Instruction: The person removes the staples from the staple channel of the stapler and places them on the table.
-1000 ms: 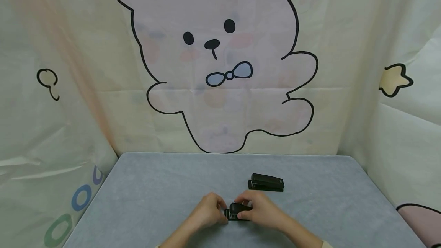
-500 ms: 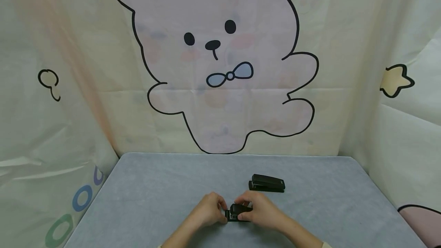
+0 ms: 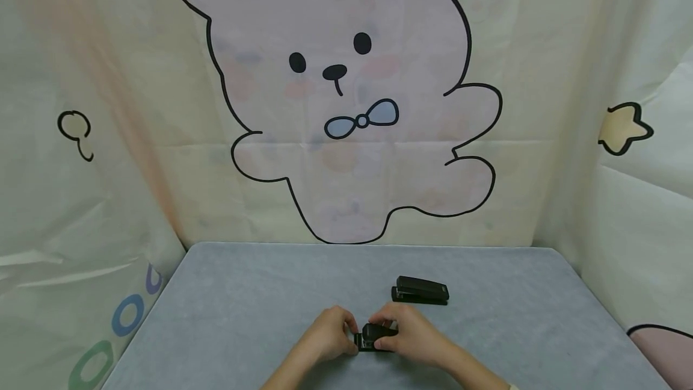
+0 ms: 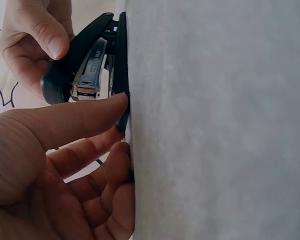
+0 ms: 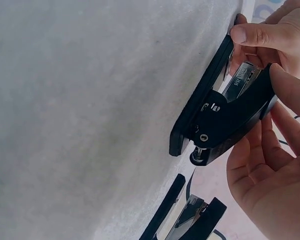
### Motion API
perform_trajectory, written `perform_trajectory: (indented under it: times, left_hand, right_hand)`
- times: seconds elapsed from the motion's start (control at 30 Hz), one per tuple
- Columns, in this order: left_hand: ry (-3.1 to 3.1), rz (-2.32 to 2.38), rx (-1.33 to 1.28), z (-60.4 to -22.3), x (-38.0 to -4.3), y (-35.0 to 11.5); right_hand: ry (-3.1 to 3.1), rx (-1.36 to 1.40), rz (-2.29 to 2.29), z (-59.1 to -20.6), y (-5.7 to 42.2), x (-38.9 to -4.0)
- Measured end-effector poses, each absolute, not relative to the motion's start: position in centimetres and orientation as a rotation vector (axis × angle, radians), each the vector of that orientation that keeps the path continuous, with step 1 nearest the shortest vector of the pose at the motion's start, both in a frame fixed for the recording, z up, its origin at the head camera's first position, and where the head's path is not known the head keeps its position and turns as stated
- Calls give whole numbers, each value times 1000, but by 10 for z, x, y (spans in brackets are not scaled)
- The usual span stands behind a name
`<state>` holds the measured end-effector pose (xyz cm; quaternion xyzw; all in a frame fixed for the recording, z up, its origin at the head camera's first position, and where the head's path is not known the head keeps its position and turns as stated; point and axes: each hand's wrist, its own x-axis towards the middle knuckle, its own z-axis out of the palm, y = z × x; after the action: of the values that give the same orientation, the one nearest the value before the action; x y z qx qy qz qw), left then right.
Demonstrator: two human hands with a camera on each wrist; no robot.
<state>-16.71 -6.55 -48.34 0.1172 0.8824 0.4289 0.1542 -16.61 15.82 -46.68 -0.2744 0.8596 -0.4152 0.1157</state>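
Observation:
A black stapler [image 3: 373, 334] sits on the grey-blue cloth between both hands, its front end pointing left. My left hand [image 3: 329, 337] pinches the front of its base between thumb and fingers. Thumb and fingers of my right hand [image 3: 414, 336] grip the upper arm, covering the rear part in the head view. Seen from the left wrist, the stapler [image 4: 80, 57] has its top arm raised at an angle from the base, with the metal staple magazine [image 4: 94, 67] showing between them. The right wrist view shows its hinge end [image 5: 204, 137] beyond the right hand's fingers.
A second black stapler [image 3: 420, 290] lies farther back, slightly right, on the cloth-covered table [image 3: 260, 281]. It also shows at the bottom of the right wrist view. Behind the table hangs a curtain [image 3: 346, 185] with a cartoon bear, and more curtain flanks both sides.

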Motion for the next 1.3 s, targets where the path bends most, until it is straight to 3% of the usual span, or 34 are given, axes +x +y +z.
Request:
perform_trajectory:
  times: [1.3]
  left_hand:
    - [2555,1217,301,-484,-166,-64]
  right_hand:
    - [2447,-608,-1389,-446,213,-161]
